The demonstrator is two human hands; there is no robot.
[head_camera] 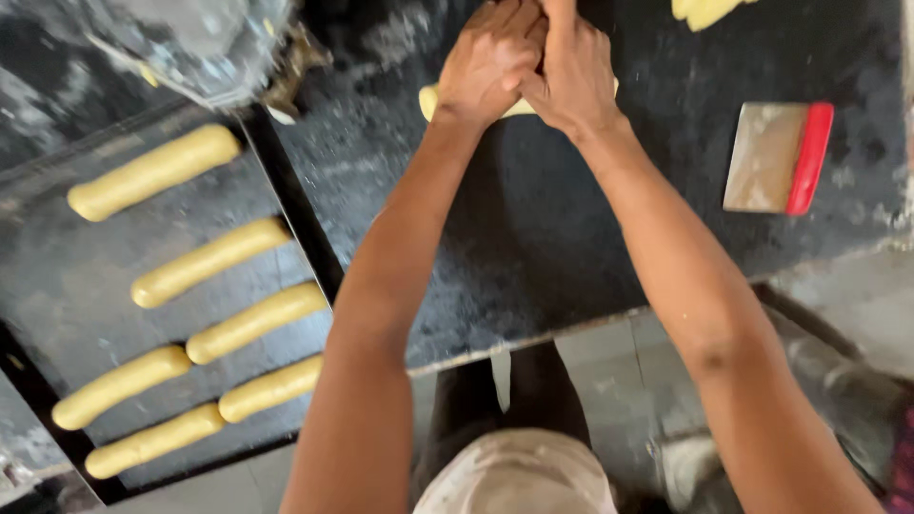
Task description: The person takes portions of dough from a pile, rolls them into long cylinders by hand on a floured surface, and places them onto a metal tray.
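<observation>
While we press at the far surface (533,228):
Grip: our left hand (486,62) and right hand (571,71) together on the dough piece (430,100).
Done: six dough logs (152,171) trayed.
Left: more dough (705,9).

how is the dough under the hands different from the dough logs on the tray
The dough piece lies on the dark floured table, mostly covered by the left hand and right hand; only its ends show. The six dough logs lie untouched on the black tray, fully shaped and in full view. Both are the same pale yellow.
</observation>
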